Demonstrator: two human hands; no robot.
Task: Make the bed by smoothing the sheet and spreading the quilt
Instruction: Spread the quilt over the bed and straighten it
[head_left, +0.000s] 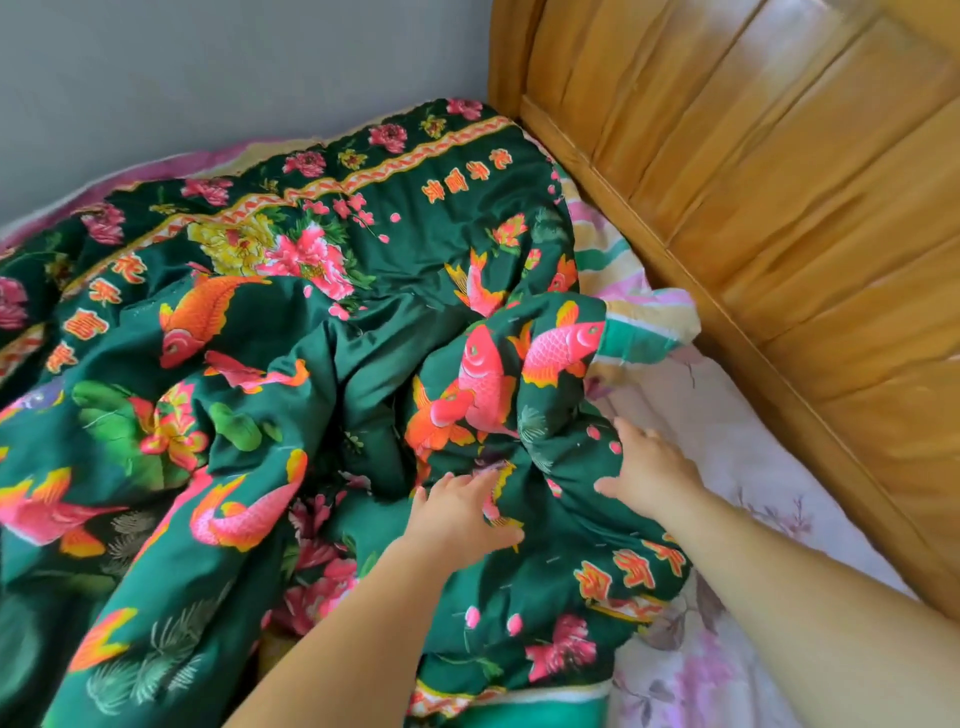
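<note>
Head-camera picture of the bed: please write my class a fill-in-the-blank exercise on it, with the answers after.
1. The green quilt lies ____ on the bed, not spread flat.
2. Both hands, the left hand and the right hand, rest on the ____.
3. The fish printed on it are pink and ____.
4. The headboard beside the pale floral sheet is made of ____.

Missing words: bunched up; quilt; orange; wood
</note>
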